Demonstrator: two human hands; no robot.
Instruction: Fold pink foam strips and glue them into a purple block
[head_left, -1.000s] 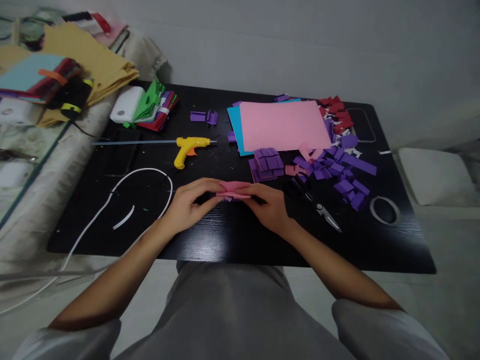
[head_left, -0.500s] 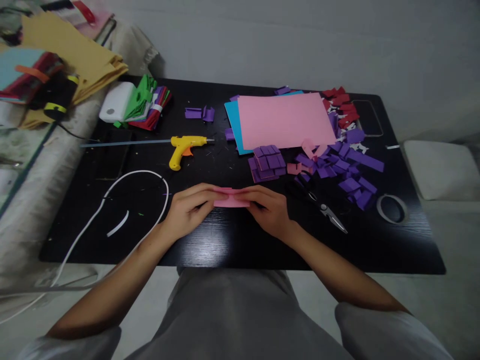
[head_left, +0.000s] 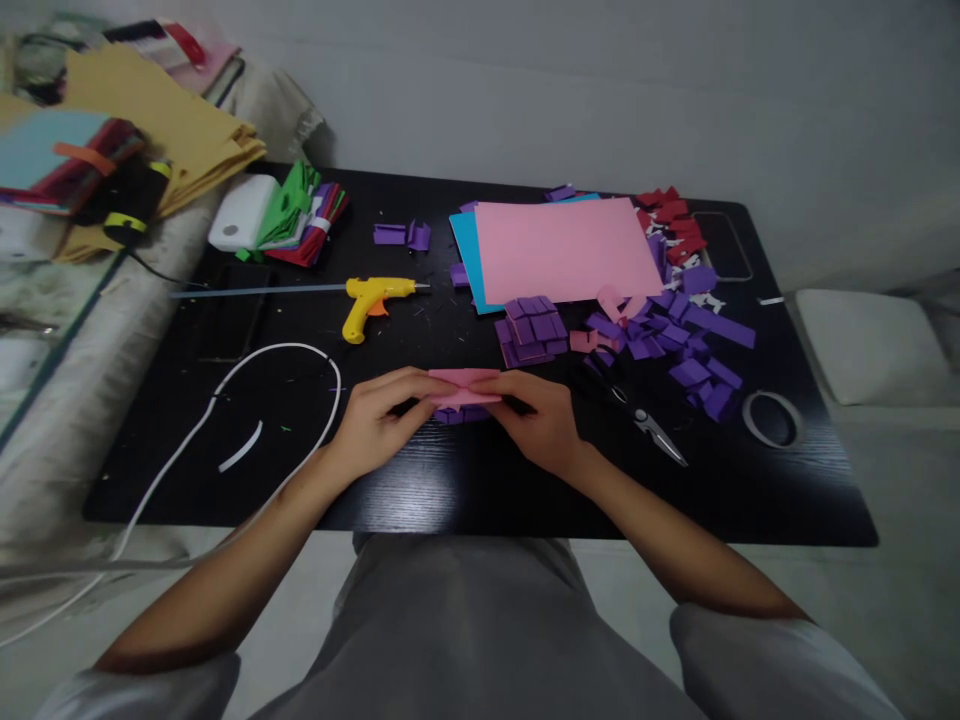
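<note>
Between my hands, above the front middle of the black table, is a pink paper piece (head_left: 465,378) with a crease or fold along it. My left hand (head_left: 382,415) pinches its left end between thumb and fingers. The right end is pinched the same way by my right hand (head_left: 541,412). Purple pieces (head_left: 459,414) show just under the pink paper's lower edge; whether they are joined to it I cannot tell. Beyond my right hand lies a stack of purple and pink folded pieces (head_left: 532,330). Black-handled scissors (head_left: 651,425) rest to its right.
A yellow glue gun (head_left: 367,300) with a long glue stick lies beyond my left hand. Pink sheets (head_left: 562,250) cover a blue one (head_left: 469,260). Purple scraps (head_left: 697,340) and a tape roll (head_left: 772,420) are at right. A white cable (head_left: 217,395) loops at left.
The pink paper has tilted in my fingers, and purple pieces now show below its near edge. Both hands keep their pinch at nearly the same spot. The view has shifted slightly.
</note>
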